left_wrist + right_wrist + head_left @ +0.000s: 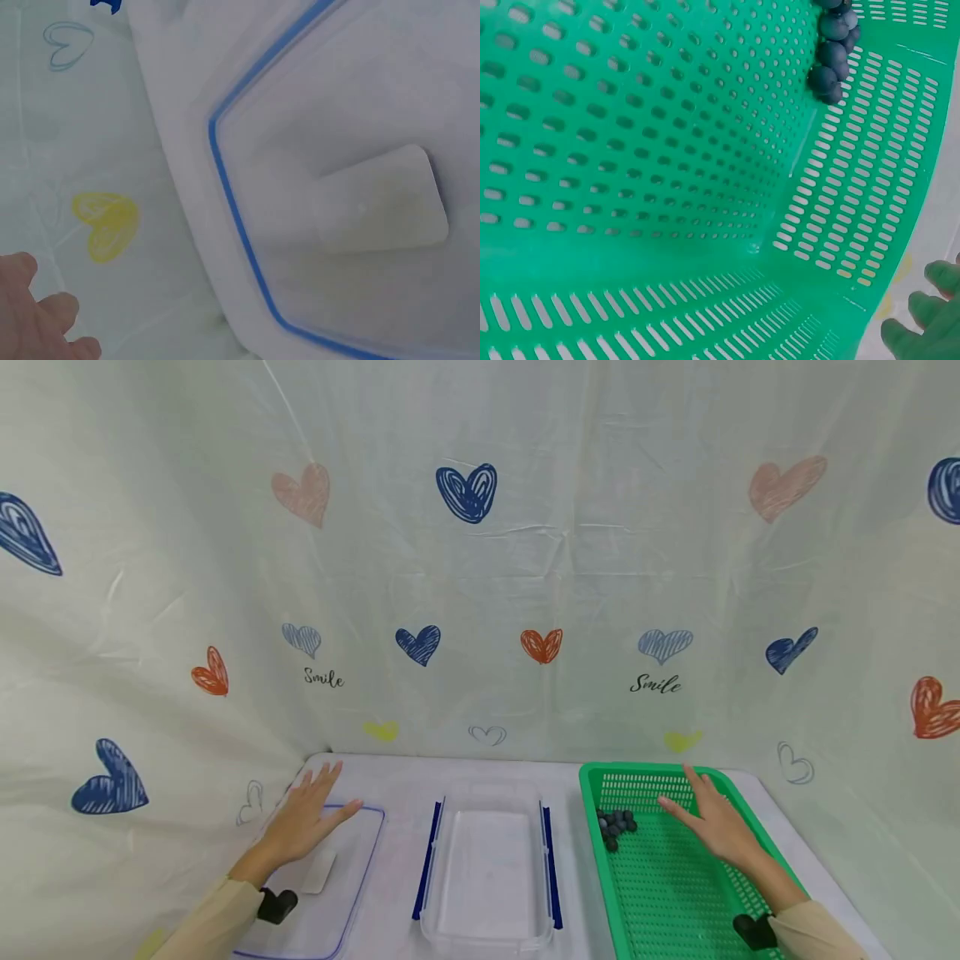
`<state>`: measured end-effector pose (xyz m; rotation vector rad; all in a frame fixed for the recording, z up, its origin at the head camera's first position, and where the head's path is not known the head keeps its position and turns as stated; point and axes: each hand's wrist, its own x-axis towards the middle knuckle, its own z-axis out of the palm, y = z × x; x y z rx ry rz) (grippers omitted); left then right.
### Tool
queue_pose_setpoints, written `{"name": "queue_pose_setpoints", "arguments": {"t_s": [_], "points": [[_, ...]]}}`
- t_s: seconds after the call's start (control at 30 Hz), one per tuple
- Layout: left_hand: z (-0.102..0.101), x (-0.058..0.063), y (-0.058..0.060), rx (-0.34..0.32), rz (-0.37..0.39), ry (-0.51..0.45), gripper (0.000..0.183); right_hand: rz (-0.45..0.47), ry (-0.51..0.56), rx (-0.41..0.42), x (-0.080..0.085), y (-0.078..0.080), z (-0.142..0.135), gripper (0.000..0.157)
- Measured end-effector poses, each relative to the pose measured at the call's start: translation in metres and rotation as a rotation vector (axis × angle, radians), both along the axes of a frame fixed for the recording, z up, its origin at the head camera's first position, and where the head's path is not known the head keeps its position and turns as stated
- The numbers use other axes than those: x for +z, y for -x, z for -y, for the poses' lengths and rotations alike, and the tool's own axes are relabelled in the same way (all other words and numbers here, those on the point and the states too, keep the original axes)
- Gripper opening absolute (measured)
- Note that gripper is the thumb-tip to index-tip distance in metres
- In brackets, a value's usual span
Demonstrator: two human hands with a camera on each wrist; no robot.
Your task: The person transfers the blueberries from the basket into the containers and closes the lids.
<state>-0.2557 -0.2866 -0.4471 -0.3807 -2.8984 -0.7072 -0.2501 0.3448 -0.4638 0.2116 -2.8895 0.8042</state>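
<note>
My left hand [300, 825] hovers over the left side of the table, fingers spread and holding nothing. Below it lies a clear lid [352, 850] edged with a blue seal, bearing a white rounded rectangle [382, 202]. On the right, my right hand [722, 831] is held above a green perforated basket [604, 881], its fingers extended around nothing. Dark grapes [615, 828] lie clustered at the basket's left side; the right wrist view shows these grapes [832, 52] against the slotted wall. Only fingertips of each hand appear in the wrist views.
Between the hands, a clear plastic box [486, 938] stands uncovered, with dark blue side latches [426, 864] folded outward. A white cloth [397, 772] covers the table. Behind and beside it hangs a pale curtain [480, 585] printed with hearts.
</note>
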Motion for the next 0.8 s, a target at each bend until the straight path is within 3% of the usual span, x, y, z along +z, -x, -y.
{"name": "queue_pose_setpoints", "arguments": {"t_s": [0.33,0.63,0.8], "points": [[-0.018,0.000,0.000,-0.030,0.212,-0.260,0.095,0.024,0.175,0.026,0.001,-0.002,-0.002,0.079],[-0.040,-0.007,0.004,-0.103,0.242,-0.510,0.089,-0.021,0.284,0.088,-0.006,0.002,-0.001,0.060],[-0.053,-0.014,0.003,-0.107,0.259,-0.595,0.079,-0.009,0.328,0.065,-0.011,0.004,0.000,0.056]]}}
